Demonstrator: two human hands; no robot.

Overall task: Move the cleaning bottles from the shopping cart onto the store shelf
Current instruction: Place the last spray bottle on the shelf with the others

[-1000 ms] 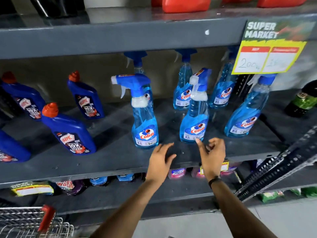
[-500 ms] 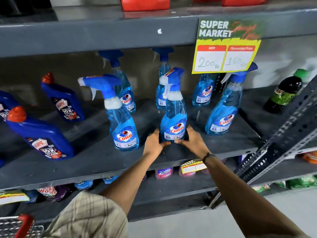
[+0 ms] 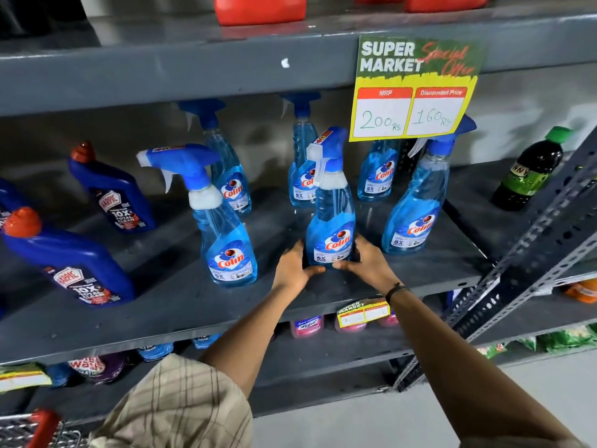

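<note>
Two bare hands clasp the base of one clear plastic spray bottle of blue liquid (image 3: 330,221) from either side. Left hand (image 3: 292,267): fingers wrapped round the lower left of the bottle, thumb tip across the front under the label. Right hand (image 3: 366,262): same hold mirrored on the right, thumb meeting the front lower edge. Bottle stands upright on the grey metal shelf (image 3: 161,305), near its front edge, blue trigger head with white nozzle turned left, red-and-white "Colin" label facing out. A matching spray bottle (image 3: 223,240) stands just left; another (image 3: 416,208) to the right. Yellow-green price card (image 3: 410,92) hangs above.
</note>
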